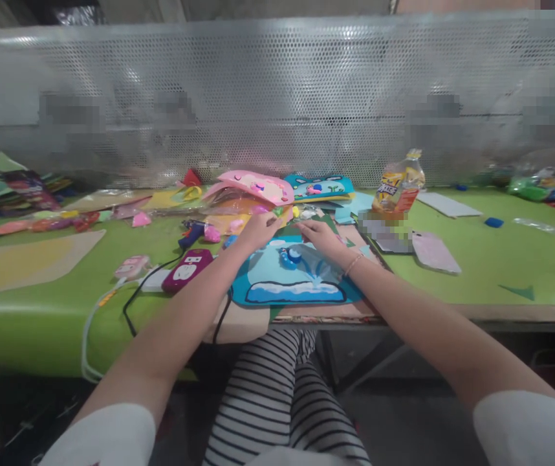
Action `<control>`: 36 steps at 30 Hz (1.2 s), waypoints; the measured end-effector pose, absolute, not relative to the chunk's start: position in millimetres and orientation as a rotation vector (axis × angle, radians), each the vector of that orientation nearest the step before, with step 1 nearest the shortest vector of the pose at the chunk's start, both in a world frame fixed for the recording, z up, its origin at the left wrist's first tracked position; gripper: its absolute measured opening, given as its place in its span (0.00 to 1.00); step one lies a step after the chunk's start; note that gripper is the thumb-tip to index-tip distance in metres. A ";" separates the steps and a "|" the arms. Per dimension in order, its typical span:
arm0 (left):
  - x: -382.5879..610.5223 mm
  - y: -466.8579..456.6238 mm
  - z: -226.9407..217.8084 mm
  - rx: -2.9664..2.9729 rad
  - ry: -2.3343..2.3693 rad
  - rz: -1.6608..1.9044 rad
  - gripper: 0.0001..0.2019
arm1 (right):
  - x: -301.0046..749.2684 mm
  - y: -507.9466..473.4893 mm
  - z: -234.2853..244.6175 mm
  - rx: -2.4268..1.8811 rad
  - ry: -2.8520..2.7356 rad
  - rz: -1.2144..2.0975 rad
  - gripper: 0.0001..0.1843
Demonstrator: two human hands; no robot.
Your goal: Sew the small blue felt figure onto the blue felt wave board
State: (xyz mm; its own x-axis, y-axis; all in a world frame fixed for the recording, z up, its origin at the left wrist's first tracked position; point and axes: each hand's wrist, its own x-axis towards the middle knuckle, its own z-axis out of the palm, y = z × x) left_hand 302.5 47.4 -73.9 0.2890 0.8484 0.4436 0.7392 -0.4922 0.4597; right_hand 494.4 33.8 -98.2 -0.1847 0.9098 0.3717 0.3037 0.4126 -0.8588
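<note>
A blue picture sheet (301, 294) with a pale blue middle and a white-and-blue strip along its bottom lies in front of me. On it sits a small blue clay-like figure (290, 257). My left hand (262, 228) is over the sheet's far edge, fingertips pressed together close to a green lump (277, 211). Opposite it, my right hand (323, 235) has its fingers bent together at the same edge. Whatever either hand pinches is too small to make out. A yellow lump (295, 211) lies just beyond the fingertips.
Pink (258, 186) and blue (319, 188) decorated pieces lie behind the hands. A purple case (187, 270) with cables is at the left. To the right are a bottle (413, 169), a snack bag (394, 194) and a phone (435, 252). A perforated metal panel (268, 97) stands behind.
</note>
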 end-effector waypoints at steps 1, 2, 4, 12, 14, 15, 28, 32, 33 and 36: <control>300.7 46.4 -74.1 2.388 1.504 0.971 0.17 | 493.8 35.7 -100.1 -1.043 -1.666 0.866 0.16; 298.8 45.6 -73.3 2.397 1.542 0.949 0.17 | 493.5 37.6 -101.7 -1.023 -1.611 0.930 0.15; 295.1 44.3 -70.5 2.434 1.637 0.881 0.17 | 493.9 40.5 -103.5 -1.005 -1.499 1.026 0.14; 288.0 39.5 -64.3 2.505 1.802 0.718 0.20 | 502.0 46.1 -106.3 -1.039 -1.425 1.000 0.19; 287.6 38.6 -63.6 2.495 1.816 0.701 0.21 | 501.6 46.5 -107.2 -1.051 -1.413 1.028 0.20; 287.5 38.3 -63.2 2.483 1.829 0.690 0.21 | 501.0 46.3 -107.3 -1.051 -1.392 1.064 0.19; 287.5 37.8 -66.2 2.483 1.829 0.635 0.18 | 509.6 45.7 -104.6 -0.989 -1.156 1.259 0.08; 288.2 37.2 -65.9 2.500 1.823 0.618 0.18 | 507.8 44.7 -102.3 -0.945 -1.076 1.328 0.03; 288.4 36.9 -65.7 2.499 1.829 0.618 0.18 | 507.3 44.4 -102.0 -0.922 -1.063 1.343 0.03; 288.9 35.7 -65.3 2.497 1.851 0.606 0.18 | 506.9 44.0 -101.9 -0.868 -1.027 1.363 0.08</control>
